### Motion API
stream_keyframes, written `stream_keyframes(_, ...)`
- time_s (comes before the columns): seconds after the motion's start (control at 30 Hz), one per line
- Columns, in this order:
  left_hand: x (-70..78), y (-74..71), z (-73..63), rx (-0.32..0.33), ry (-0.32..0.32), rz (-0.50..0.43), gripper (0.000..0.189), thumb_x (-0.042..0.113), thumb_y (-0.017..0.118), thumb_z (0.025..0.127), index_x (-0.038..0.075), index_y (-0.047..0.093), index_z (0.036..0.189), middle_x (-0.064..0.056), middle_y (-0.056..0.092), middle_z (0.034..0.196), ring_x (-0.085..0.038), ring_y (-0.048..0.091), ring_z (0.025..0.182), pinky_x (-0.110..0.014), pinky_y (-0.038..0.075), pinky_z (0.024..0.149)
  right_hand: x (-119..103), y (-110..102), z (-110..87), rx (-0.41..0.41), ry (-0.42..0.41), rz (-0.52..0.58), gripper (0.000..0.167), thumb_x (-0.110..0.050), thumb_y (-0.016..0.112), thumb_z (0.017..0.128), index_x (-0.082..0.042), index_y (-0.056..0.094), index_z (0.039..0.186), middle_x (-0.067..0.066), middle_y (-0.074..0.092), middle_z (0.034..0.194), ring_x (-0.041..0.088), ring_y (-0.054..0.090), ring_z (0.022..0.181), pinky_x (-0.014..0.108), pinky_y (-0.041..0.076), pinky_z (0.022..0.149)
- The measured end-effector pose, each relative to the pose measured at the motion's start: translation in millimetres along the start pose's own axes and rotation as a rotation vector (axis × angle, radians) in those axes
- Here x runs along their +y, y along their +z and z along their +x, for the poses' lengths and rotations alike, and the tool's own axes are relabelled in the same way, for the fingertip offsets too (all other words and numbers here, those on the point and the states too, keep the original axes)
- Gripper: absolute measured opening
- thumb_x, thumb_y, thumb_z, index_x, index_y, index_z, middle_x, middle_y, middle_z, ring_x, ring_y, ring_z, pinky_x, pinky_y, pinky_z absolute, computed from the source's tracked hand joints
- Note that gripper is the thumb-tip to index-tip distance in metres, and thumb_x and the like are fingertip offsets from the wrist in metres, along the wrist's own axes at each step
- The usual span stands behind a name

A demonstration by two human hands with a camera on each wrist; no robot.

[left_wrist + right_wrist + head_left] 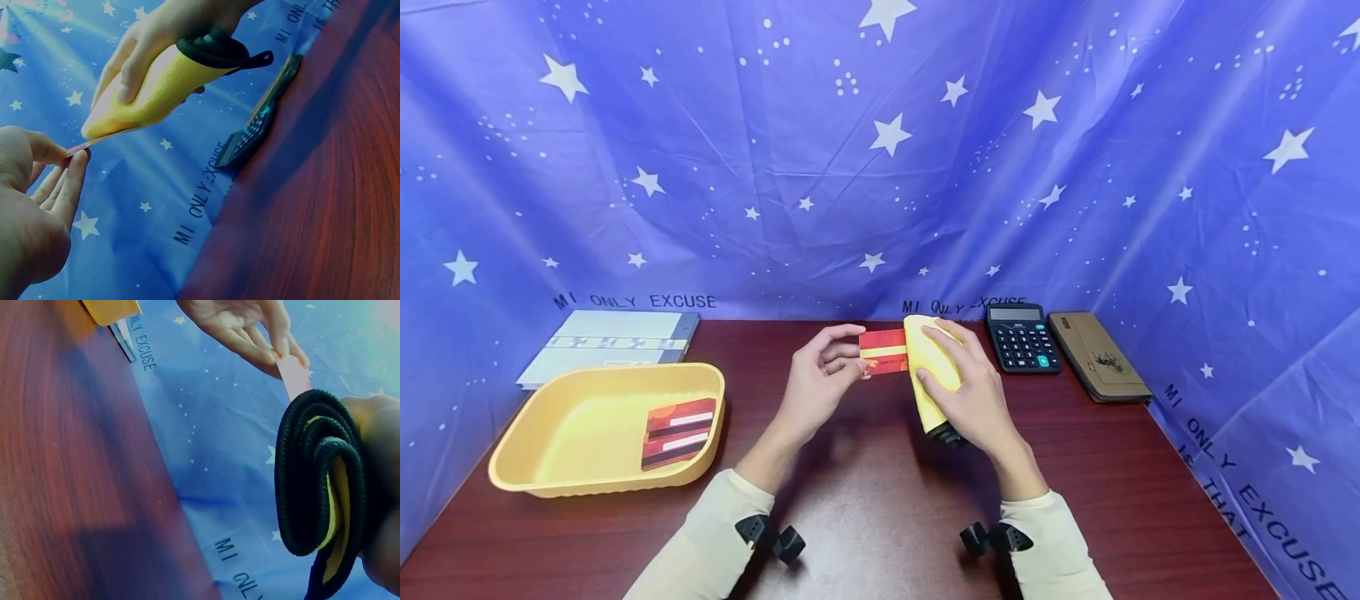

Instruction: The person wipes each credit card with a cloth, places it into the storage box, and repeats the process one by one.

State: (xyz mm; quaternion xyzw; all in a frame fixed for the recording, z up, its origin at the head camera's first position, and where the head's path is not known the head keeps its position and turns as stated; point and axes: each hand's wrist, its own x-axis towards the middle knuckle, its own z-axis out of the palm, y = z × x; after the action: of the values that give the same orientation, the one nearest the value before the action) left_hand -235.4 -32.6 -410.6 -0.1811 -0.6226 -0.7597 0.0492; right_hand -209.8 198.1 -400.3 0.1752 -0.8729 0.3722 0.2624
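Between thumb and fingers, my left hand (829, 367) pinches the left end of a red card (882, 352) with a yellow stripe. My right hand (966, 379) grips a folded yellow cloth (927, 400) with black edging, which overlaps the card's right end. In the left wrist view the cloth (156, 94) is wrapped over the card's far end, and a black loop (259, 60) hangs from its edging. The right wrist view shows the cloth's rolled black edge (290, 481) in several layers. Both hands hold these things above the table.
On the left stands a yellow basin (572, 467) with red cards (677, 433) inside. Behind it lies a grey-white box (610, 329). A black calculator (1022, 337) and a brown wallet (1097, 357) lie at the back right. A blue starred curtain (820, 167) encloses the dark red table (865, 517).
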Motion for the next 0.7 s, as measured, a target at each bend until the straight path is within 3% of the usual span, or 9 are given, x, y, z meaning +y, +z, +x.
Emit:
stream_keyframes(0.2,0.1,-5.0,3.2,0.034,-0.042,-0.008,0.049,-0.013,0.067,0.087,-0.004,0.061,0.135,-0.021,0.073,0.097,-0.012,0.074,0.077,-0.035,0.068,0.080,6,-3,-0.2,0.008,0.035,-0.006,0.058,-0.016,0.081,0.086,-0.021,0.064,0.141,0.005,0.056,0.150,0.028,0.056,0.134,0.050,0.053,0.100)
stream_keyframes(0.4,2.5,-10.0,4.9,0.081,-0.047,0.010,0.049,-0.013,0.067,0.086,0.000,0.062,0.133,-0.010,0.073,0.091,-0.012,0.074,0.076,-0.037,0.068,0.081,12,-3,0.2,-0.004,0.044,-0.015,0.057,-0.016,0.081,0.086,-0.020,0.064,0.141,0.006,0.056,0.150,0.029,0.055,0.136,0.052,0.052,0.103)
stream_keyframes(0.57,4.5,-10.9,5.6,0.102,-0.027,0.011,0.039,-0.015,0.066,0.086,-0.003,0.063,0.122,-0.010,0.073,0.091,-0.013,0.074,0.075,-0.043,0.068,0.081,15,-5,2.1,0.010,0.035,-0.011,0.057,-0.014,0.081,0.086,-0.019,0.064,0.141,0.006,0.056,0.149,0.029,0.054,0.137,0.053,0.050,0.107)
stream_keyframes(0.7,4.6,-10.4,5.2,0.105,-0.034,0.051,0.026,-0.013,0.066,0.087,-0.008,0.070,0.112,-0.017,0.074,0.096,-0.008,0.073,0.077,-0.032,0.068,0.080,15,-6,1.9,0.009,0.044,-0.012,0.057,-0.015,0.081,0.086,-0.019,0.064,0.141,0.007,0.056,0.149,0.030,0.054,0.137,0.052,0.050,0.107)
